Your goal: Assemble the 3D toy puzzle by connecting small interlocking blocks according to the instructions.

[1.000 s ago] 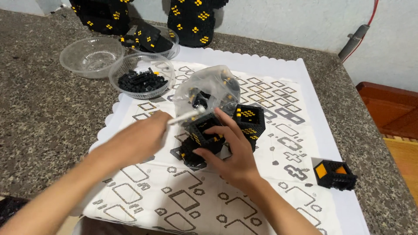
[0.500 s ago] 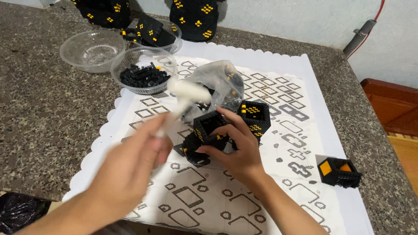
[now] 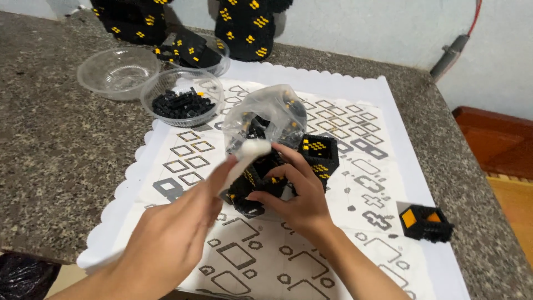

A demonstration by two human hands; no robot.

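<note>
My right hand [image 3: 291,191] grips a black block model with yellow marks [image 3: 261,183] on the white patterned mat [image 3: 355,128]. My left hand [image 3: 177,233] holds a white tool [image 3: 247,154], its rounded tip raised over the model. A second black and yellow block piece [image 3: 321,155] sits just right of the model. Behind them a clear plastic bag [image 3: 266,114] holds more small pieces.
A clear bowl of small black bricks [image 3: 182,103], an empty clear bowl [image 3: 117,72] and a third bowl with black-yellow parts [image 3: 191,50] stand at the back left. Two tall black-yellow builds [image 3: 247,28] stand by the wall. A small black and orange cube [image 3: 425,222] lies right.
My left hand drew back from the model toward me and then swung the white tool up over it again. My right hand kept its grip on the model.
</note>
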